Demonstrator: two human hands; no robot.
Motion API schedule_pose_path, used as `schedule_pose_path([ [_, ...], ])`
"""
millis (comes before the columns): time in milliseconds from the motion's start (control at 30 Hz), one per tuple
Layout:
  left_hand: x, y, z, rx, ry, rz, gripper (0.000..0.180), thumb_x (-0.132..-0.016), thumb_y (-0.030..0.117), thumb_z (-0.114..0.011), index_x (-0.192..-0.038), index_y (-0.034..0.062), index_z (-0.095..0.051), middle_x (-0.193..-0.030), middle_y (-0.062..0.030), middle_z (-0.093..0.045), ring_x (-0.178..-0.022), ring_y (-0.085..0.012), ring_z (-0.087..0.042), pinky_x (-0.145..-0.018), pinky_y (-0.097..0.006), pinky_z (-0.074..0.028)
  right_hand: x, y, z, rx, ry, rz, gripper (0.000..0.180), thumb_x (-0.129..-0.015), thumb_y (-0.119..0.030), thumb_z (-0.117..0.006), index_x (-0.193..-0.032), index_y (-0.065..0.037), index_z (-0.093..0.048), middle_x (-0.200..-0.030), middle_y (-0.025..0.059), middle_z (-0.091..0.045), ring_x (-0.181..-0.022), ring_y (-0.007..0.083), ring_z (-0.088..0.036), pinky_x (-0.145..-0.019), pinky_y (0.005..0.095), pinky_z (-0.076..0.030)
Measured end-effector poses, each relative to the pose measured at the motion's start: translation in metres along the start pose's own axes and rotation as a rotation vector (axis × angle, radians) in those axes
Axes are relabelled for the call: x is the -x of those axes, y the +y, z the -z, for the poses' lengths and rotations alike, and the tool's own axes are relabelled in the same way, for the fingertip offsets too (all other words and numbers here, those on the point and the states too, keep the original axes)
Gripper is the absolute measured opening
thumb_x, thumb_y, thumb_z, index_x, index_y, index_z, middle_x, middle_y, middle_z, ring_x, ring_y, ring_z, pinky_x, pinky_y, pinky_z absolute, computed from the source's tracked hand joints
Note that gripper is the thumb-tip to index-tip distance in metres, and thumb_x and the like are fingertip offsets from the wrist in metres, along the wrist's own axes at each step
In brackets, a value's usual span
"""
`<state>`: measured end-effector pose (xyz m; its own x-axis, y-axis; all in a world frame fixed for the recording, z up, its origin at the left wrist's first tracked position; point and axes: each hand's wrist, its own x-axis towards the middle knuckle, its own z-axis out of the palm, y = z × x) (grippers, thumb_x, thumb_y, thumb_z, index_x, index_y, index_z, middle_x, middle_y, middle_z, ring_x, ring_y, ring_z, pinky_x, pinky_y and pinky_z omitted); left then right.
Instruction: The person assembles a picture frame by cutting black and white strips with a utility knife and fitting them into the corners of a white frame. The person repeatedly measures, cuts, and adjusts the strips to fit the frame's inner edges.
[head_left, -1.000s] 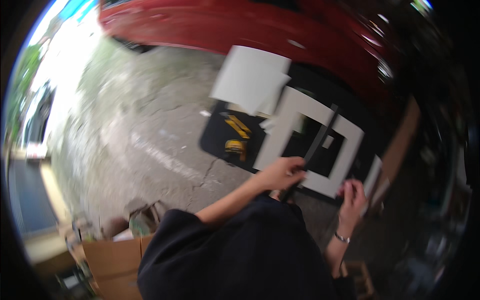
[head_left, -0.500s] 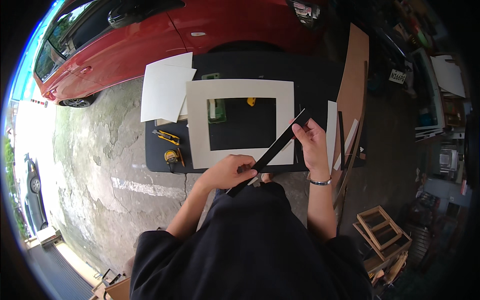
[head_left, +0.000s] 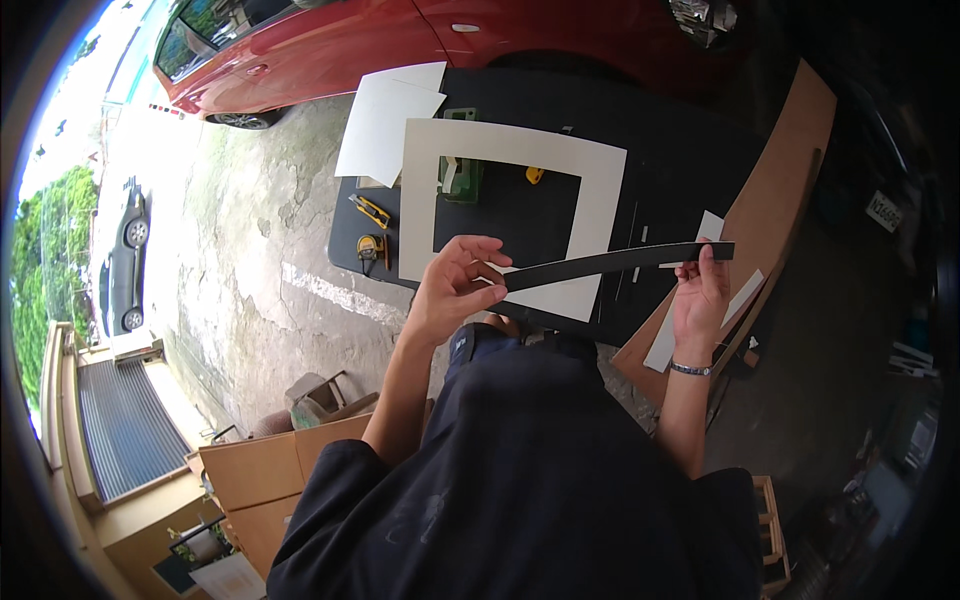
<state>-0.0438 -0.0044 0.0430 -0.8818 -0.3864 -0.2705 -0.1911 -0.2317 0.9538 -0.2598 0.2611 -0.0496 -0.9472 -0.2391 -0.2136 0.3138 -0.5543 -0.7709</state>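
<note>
Black strip [head_left: 610, 263]: head view, raised across the lower right of the white frame [head_left: 598, 215]; looks bowed, lens may exaggerate.
Left hand [head_left: 445, 295]: thumb and fingers appear to pinch the strip's left end, other fingers lifted, likely out of the way.
Right hand [head_left: 700, 300]: thumb over, fingers behind, pinching near the right end, short tail past it; two-end hold probably steadies a flexible piece.
White frame: flat on black table [head_left: 690, 165], presumably for support.
Cutter [head_left: 370, 211], tape measure [head_left: 371, 248]: left of frame, probably parked within reach.
</note>
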Motion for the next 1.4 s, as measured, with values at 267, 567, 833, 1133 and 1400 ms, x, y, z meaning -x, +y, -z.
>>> schedule_pose_path([
  [267, 0.003, -0.001, -0.031, 0.021, 0.119, -0.058, 0.047, -0.085, -0.007, -0.072, -0.128, 0.0017, -0.055, -0.116, -0.0118, -0.065, -0.097, -0.0138, -0.063, -0.085, -0.027, -0.053, -0.005, -0.006, 0.015, -0.057, 0.001, -0.065, 0.019, -0.099, -0.019, -0.069, -0.113, -0.007, -0.066, -0.099, 0.0023, -0.067, -0.081, 0.0113, -0.059, -0.073, 0.028, -0.045],
  [567, -0.004, -0.011, -0.031, -0.044, 0.145, -0.005, 0.045, -0.087, -0.006, -0.07, -0.129, 0.0006, -0.056, -0.113, -0.0109, -0.067, -0.101, -0.0142, -0.064, -0.087, -0.028, -0.054, -0.004, -0.014, 0.021, 0.057, -0.086, -0.033, 0.019, -0.099, -0.017, -0.068, -0.114, -0.005, -0.068, -0.095, 0.0023, -0.07, -0.078, 0.0103, -0.061, -0.072, 0.0275, -0.047],
  [833, -0.009, -0.017, -0.025, -0.439, -0.131, 0.021, 0.043, -0.091, 0.001, -0.067, -0.133, -0.0004, -0.057, -0.122, -0.0115, -0.066, -0.112, -0.0178, -0.064, -0.099, -0.033, -0.05, -0.011, -0.028, -0.022, 0.456, -0.207, 0.039, 0.02, -0.094, -0.015, -0.076, -0.081, -0.005, -0.064, -0.069, -0.0044, -0.059, -0.068, 0.0022, -0.051, -0.065, 0.0202, -0.039],
  [1133, -0.051, 0.037, -0.048, -0.404, 0.003, -0.269, 0.025, -0.088, 0.006, -0.077, -0.109, -0.0023, -0.066, -0.094, -0.0056, -0.07, -0.089, -0.0121, -0.068, -0.085, -0.028, -0.054, 0.0, -0.006, -0.131, 0.722, -0.723, 0.183, 0.021, -0.084, -0.016, -0.082, -0.08, -0.003, -0.066, -0.075, 0.002, -0.061, -0.071, 0.0128, -0.054, -0.067, 0.0286, -0.042],
  [1400, -0.02, -0.083, 0.094, 0.368, 0.623, -0.203, 0.01, -0.098, 0.012, -0.066, -0.108, 0.0099, -0.064, -0.101, -0.0013, -0.07, -0.095, -0.0123, -0.065, -0.088, -0.027, -0.048, -0.076, 0.08, -0.199, 1.124, -0.878, 0.329, 0.039, -0.091, -0.033, -0.075, -0.117, -0.005, -0.064, -0.104, 0.0102, -0.066, -0.1, 0.0238, -0.064, -0.09, 0.0381, -0.049],
])
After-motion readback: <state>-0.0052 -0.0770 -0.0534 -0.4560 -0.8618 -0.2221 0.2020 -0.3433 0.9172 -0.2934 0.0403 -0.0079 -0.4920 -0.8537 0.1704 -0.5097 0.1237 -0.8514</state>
